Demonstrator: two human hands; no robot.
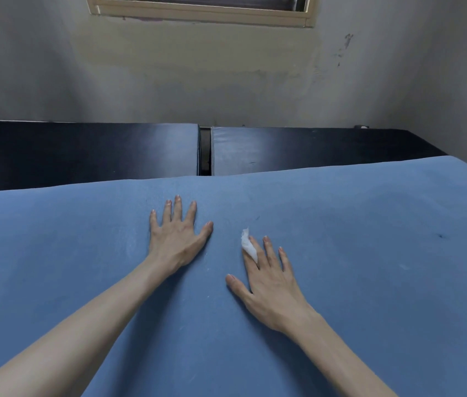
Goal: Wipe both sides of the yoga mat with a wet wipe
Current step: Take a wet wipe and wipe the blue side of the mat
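The blue yoga mat [369, 253] lies spread flat and fills the lower half of the view. My left hand [176, 236] rests palm down on it near the far edge, fingers straight and spread. My right hand [269, 285] also lies flat on the mat, a little nearer and to the right. A small crumpled white wet wipe [248, 245] sits over my right index finger, tucked between the index and middle fingers. Its tip sticks out past the fingertip. A few dark specks mark the mat at the right.
Beyond the mat's far edge lie two dark padded panels [83, 150] with a narrow gap [205, 150] between them. A stained grey wall [226, 81] with a window frame [198, 10] stands behind.
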